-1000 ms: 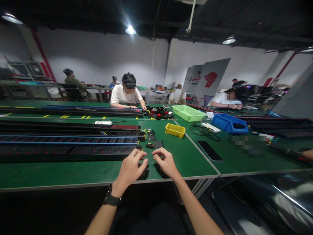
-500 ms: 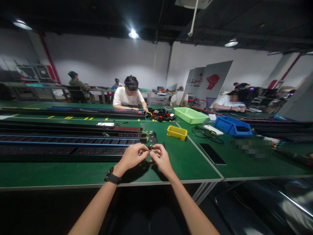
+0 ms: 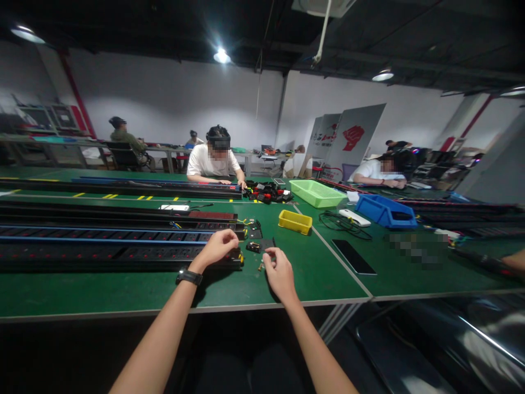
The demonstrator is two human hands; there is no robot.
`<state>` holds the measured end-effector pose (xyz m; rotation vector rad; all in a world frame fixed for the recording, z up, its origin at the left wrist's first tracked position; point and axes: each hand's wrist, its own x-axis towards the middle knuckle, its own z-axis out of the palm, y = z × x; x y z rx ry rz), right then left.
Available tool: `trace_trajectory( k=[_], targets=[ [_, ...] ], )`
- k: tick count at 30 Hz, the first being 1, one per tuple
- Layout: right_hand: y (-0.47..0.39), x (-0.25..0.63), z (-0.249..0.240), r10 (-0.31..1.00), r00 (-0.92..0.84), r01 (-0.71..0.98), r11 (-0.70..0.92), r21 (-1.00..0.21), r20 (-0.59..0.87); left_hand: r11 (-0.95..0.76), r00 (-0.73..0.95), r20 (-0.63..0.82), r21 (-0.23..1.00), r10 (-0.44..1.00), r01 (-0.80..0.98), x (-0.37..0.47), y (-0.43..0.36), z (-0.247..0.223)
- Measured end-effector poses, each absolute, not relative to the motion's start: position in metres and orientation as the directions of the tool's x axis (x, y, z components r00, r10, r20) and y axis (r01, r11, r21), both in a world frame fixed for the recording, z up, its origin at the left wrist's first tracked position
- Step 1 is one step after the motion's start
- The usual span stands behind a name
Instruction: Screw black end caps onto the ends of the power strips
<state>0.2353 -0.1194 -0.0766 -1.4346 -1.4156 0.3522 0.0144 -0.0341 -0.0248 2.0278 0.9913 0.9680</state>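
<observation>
My left hand (image 3: pixel 218 249), with a black watch at its wrist, is curled in a pinch over the right end of the nearest black power strip (image 3: pixel 164 254); anything between its fingertips is too small to make out. To its right, my right hand (image 3: pixel 281 273) hovers low over the table, thumb and fingers drawn together. Right by those fingertips shows a tiny brass-coloured piece (image 3: pixel 260 266); I cannot tell if it is held or lying there. Between the hands a small black part with metal bits (image 3: pixel 253 247) rests on the green table, untouched.
A yellow bin (image 3: pixel 295 222), a light green basket (image 3: pixel 315 193) and a blue bin (image 3: pixel 385 211) stand beyond my hands. At the right lie a black phone (image 3: pixel 353 256) and a coiled black cable (image 3: pixel 344 227). Across the table a co-worker (image 3: pixel 215 158) bends over another strip.
My hands were together around the small black part and have moved apart, left hand leftward, right hand slightly right and down. The black part now lies on the table.
</observation>
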Motion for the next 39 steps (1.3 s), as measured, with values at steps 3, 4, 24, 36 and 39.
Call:
trace_trajectory(
  k=[3,4,24,36,39],
  targets=[
    [-0.1134,0.2398,-0.0835,0.882,0.312,0.428,0.201,-0.881,0.353,-0.461,0.468,0.287,0.830,0.836,0.313,0.0123,-0.0342,-0.0249],
    [-0.1120,0.2411,-0.0852,0.884,0.328,0.396,0.191,-0.898,0.332,-0.455,0.477,0.277,0.835,0.834,0.310,0.0118,-0.0345,-0.0241],
    [-0.1119,0.2406,-0.0858,0.892,0.345,0.312,0.187,-0.932,0.294,-0.545,0.459,0.329,0.679,0.825,0.493,0.0148,-0.0397,-0.0205],
    [-0.1101,0.2419,-0.0885,0.890,0.324,0.348,0.202,-0.916,0.320,-0.588,0.486,0.344,0.585,0.804,0.559,0.0153,-0.0399,-0.0204],
    [-0.1107,0.2412,-0.0874,0.889,0.323,0.355,0.202,-0.913,0.323,-0.597,0.483,0.357,0.560,0.800,0.574,0.0155,-0.0416,-0.0192]
  ],
)
